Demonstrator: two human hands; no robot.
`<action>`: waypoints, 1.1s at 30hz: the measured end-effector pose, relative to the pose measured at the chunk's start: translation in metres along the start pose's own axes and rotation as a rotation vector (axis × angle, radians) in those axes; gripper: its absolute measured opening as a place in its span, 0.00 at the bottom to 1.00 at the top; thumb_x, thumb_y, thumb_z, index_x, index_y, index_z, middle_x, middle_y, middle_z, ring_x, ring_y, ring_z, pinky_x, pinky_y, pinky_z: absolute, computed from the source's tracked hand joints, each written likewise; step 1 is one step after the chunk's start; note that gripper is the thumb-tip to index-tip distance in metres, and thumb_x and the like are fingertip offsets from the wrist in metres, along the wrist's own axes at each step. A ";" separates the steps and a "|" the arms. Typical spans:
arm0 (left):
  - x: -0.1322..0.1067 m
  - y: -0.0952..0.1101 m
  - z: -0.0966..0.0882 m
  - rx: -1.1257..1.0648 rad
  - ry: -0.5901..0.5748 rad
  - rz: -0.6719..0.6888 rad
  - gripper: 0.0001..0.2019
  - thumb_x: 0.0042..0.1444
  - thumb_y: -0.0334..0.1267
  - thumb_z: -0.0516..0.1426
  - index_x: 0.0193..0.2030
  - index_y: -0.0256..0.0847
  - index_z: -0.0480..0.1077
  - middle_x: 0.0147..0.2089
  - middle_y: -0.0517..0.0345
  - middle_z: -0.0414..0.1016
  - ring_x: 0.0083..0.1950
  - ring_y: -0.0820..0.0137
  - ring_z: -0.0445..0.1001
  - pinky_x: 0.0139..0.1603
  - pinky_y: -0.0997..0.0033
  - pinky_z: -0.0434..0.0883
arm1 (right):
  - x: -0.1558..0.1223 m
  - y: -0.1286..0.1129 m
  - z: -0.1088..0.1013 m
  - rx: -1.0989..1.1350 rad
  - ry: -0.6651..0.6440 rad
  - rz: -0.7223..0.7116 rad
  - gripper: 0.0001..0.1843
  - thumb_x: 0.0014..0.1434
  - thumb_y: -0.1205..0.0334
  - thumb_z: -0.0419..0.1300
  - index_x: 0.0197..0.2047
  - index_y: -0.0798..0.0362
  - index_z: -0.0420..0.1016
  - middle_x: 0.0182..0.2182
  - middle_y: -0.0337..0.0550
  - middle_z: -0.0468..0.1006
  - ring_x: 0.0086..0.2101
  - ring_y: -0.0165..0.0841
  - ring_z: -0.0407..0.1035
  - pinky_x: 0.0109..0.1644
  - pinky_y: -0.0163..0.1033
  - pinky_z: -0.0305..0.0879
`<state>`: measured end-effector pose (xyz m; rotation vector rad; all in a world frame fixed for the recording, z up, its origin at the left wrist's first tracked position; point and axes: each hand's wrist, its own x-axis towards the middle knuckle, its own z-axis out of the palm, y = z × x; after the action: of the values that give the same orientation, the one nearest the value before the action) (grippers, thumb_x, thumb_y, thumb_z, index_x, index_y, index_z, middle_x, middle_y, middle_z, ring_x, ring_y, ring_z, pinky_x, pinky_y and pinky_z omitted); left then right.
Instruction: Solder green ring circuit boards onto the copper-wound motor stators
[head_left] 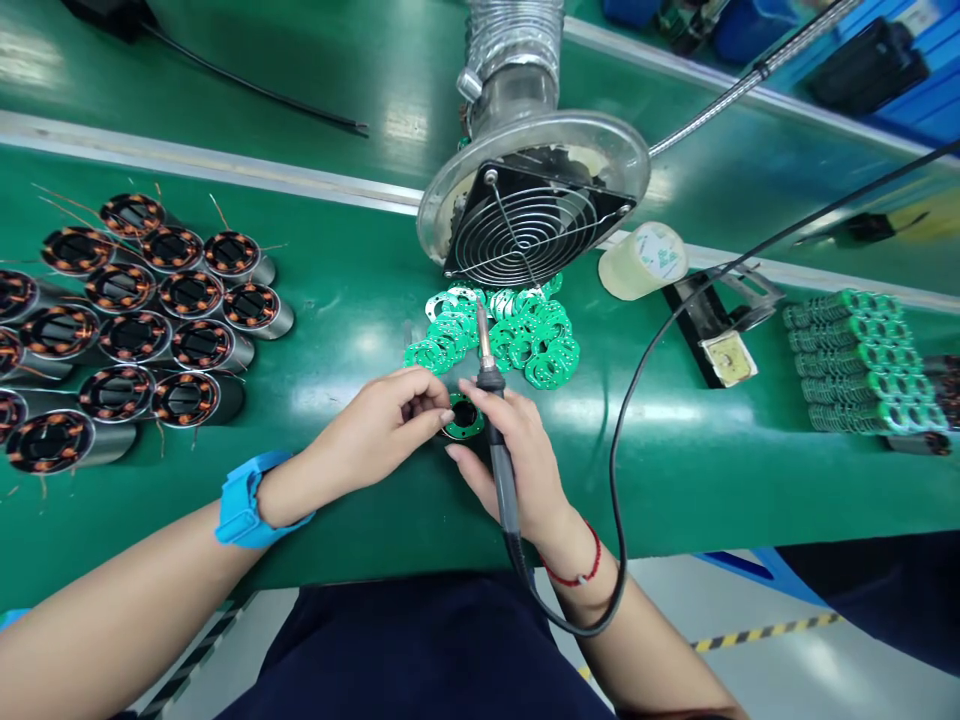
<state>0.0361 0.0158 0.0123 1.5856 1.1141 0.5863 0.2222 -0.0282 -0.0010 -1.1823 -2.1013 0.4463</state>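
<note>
Green PCB (pixel 465 433) at L hand (pixel 390 425), pinch unclear, soldering iron (pixel 502 470) gripped in R hand (pixel 534 470), PCB pile (pixel 525 338) twd tabletop (pixel 750 470) back edge

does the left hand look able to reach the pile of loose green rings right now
Likely yes: the left hand is near the green rings, whose left side looks uncovered; the soldering iron crosses only nearer their middle.

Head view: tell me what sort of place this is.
Probably an electronics or motor assembly workshop: the right hand holds a soldering iron, green circuit boards lie heaped on the bench, and copper-wound metal cylinders stand grouped nearby.
</note>
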 end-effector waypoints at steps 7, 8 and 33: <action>-0.001 -0.002 0.000 -0.158 -0.015 -0.111 0.07 0.56 0.41 0.55 0.32 0.40 0.70 0.29 0.62 0.73 0.30 0.72 0.68 0.30 0.72 0.64 | 0.000 -0.002 -0.003 -0.065 0.072 -0.104 0.21 0.63 0.70 0.58 0.59 0.48 0.66 0.44 0.46 0.84 0.51 0.42 0.74 0.52 0.50 0.68; -0.001 -0.002 0.000 -0.154 -0.015 -0.114 0.08 0.56 0.41 0.55 0.32 0.40 0.70 0.29 0.62 0.73 0.30 0.72 0.67 0.30 0.72 0.64 | 0.001 -0.002 -0.003 -0.062 0.077 -0.095 0.21 0.63 0.70 0.58 0.58 0.48 0.66 0.42 0.45 0.85 0.49 0.41 0.75 0.51 0.49 0.69; 0.001 0.002 0.000 0.078 0.090 -0.087 0.05 0.53 0.35 0.52 0.28 0.41 0.66 0.25 0.65 0.65 0.26 0.74 0.62 0.27 0.74 0.59 | -0.028 0.002 -0.005 0.333 0.425 0.100 0.14 0.70 0.54 0.52 0.49 0.47 0.76 0.23 0.35 0.79 0.18 0.32 0.74 0.28 0.42 0.75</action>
<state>0.0376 0.0160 0.0142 1.5814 1.2806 0.5670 0.2375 -0.0511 -0.0097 -1.0766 -1.5432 0.5153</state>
